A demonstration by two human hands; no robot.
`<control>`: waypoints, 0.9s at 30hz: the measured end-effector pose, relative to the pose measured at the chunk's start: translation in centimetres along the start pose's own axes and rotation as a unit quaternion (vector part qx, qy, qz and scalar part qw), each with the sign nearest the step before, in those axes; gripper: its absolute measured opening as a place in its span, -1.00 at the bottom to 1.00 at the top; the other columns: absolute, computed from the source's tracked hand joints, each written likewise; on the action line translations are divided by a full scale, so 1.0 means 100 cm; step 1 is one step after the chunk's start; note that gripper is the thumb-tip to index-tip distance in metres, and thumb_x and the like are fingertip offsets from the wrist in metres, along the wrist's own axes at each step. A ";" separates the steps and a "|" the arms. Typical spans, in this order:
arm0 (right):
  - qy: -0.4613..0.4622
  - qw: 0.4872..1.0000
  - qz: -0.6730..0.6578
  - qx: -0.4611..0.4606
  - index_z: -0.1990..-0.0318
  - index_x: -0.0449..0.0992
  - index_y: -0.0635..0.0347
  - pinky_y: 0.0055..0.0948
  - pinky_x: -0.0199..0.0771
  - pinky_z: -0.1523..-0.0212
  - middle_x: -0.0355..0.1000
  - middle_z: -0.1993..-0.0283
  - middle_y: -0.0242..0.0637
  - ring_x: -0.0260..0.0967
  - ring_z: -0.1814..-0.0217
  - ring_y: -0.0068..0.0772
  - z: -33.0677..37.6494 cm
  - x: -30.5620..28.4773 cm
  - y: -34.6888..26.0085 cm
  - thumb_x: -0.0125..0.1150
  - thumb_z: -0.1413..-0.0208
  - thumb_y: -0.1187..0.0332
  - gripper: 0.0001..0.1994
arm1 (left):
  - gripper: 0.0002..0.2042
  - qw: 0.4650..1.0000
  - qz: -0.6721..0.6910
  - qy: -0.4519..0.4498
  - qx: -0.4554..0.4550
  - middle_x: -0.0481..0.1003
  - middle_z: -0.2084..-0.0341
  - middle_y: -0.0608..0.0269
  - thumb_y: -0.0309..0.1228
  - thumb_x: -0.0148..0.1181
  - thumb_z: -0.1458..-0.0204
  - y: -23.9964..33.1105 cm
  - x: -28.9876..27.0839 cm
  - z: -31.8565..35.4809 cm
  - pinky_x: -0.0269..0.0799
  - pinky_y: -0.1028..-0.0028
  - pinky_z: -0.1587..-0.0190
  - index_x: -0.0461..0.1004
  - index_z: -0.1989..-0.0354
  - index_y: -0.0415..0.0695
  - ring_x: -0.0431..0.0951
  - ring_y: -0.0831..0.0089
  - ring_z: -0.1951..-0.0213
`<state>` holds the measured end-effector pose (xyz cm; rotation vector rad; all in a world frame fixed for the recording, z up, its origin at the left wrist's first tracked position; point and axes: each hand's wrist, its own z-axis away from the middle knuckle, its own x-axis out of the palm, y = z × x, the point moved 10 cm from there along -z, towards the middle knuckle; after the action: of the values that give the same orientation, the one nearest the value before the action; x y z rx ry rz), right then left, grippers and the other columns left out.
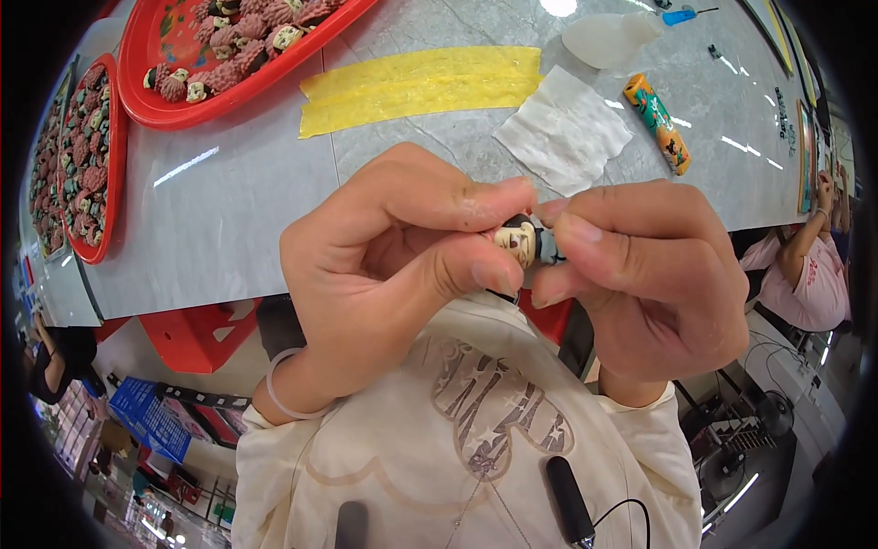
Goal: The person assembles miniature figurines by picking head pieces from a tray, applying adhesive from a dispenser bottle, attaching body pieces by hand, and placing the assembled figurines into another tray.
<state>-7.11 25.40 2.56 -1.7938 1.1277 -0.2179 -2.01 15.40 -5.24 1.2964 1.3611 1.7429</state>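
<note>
Between my two hands, above the table's near edge, is a small figurine (pixel 516 242) with a pale face, dark hair and a grey-blue body. My left hand (pixel 366 238) pinches it at the head end between thumb and fingers. At the body end, my right hand (pixel 649 265) grips it with thumb and bent fingertips. The fingers cover much of the figurine, so its full shape is hidden. A white tissue (pixel 562 131) lies on the table just beyond my hands.
A large red tray (pixel 165 114) of similar figurines stands at the far left, with another red tray (pixel 112 183) beside it. Yellow tape (pixel 421 89), a squeeze bottle (pixel 608 41) with a needle tip and an orange-green packet (pixel 658 123) lie farther back. Other people sit at both sides.
</note>
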 end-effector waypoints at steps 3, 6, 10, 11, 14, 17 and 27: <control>0.008 1.000 -0.014 0.016 0.44 0.38 0.36 -0.71 0.35 0.56 0.32 0.45 -0.07 0.33 0.56 -0.52 0.001 0.001 0.006 0.26 0.29 0.56 -0.80 | -0.64 0.999 0.029 -0.007 -0.013 0.37 0.51 0.22 -0.24 0.24 0.23 -0.002 0.001 0.000 0.23 0.67 0.42 0.36 0.37 -0.28 0.32 0.61 0.50; -0.013 0.998 -0.044 0.030 0.43 0.40 0.33 -0.69 0.25 0.55 0.29 0.48 -0.16 0.25 0.54 -0.55 0.000 -0.002 0.017 0.31 0.34 0.34 -0.70 | -0.60 0.997 0.059 -0.043 -0.034 0.37 0.49 0.21 -0.21 0.24 0.23 -0.007 0.006 -0.003 0.25 0.66 0.43 0.33 0.34 -0.27 0.34 0.60 0.49; -0.083 0.994 -0.057 0.050 0.39 0.44 0.30 -0.60 0.09 0.52 0.22 0.46 -0.24 0.16 0.46 -0.52 -0.003 0.005 0.028 0.25 0.38 -0.03 -0.47 | -0.45 0.991 0.106 0.027 -0.075 0.38 0.47 0.20 -0.11 0.24 0.28 -0.013 0.004 -0.001 0.32 0.64 0.46 0.24 0.23 -0.28 0.41 0.55 0.49; -0.084 0.994 -0.057 0.050 0.39 0.44 0.30 -0.60 0.09 0.52 0.22 0.46 -0.24 0.16 0.46 -0.52 -0.004 0.004 0.029 0.25 0.38 -0.03 -0.47 | -0.45 0.991 0.107 0.027 -0.075 0.38 0.47 0.20 -0.11 0.24 0.28 -0.011 0.004 -0.002 0.32 0.64 0.46 0.24 0.23 -0.28 0.41 0.55 0.49; -0.140 0.985 -0.062 0.079 0.37 0.46 0.29 -0.54 0.16 0.44 0.21 0.41 -0.23 0.17 0.40 -0.46 -0.001 0.016 0.038 0.18 0.39 -0.14 -0.40 | -0.35 0.986 0.129 0.017 -0.106 0.38 0.46 0.19 -0.05 0.24 0.30 -0.017 0.004 -0.003 0.36 0.61 0.47 0.16 0.15 -0.31 0.44 0.49 0.50; -0.134 0.975 -0.142 0.103 0.38 0.47 0.26 -0.55 0.18 0.37 0.21 0.40 -0.25 0.19 0.37 -0.45 0.001 0.021 0.040 0.17 0.40 -0.14 -0.42 | -0.32 0.990 0.090 -0.020 -0.108 0.39 0.45 0.17 -0.02 0.21 0.29 -0.018 0.006 -0.002 0.36 0.61 0.48 0.14 0.14 -0.33 0.44 0.48 0.53; -0.034 0.996 -0.081 0.034 0.26 0.28 0.36 -0.48 0.30 0.30 0.30 0.32 -0.03 0.31 0.28 -0.26 0.005 0.001 0.034 0.40 0.43 0.26 -0.45 | -0.59 0.991 -0.092 -0.088 -0.047 0.39 0.40 0.07 -0.15 -0.03 0.01 -0.003 0.010 -0.003 0.30 0.52 0.27 0.30 0.27 -0.36 0.41 0.40 0.32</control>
<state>-8.82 25.27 -0.41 -1.8203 0.9168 -0.2862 -2.63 16.24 -5.15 1.2021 1.2408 1.5129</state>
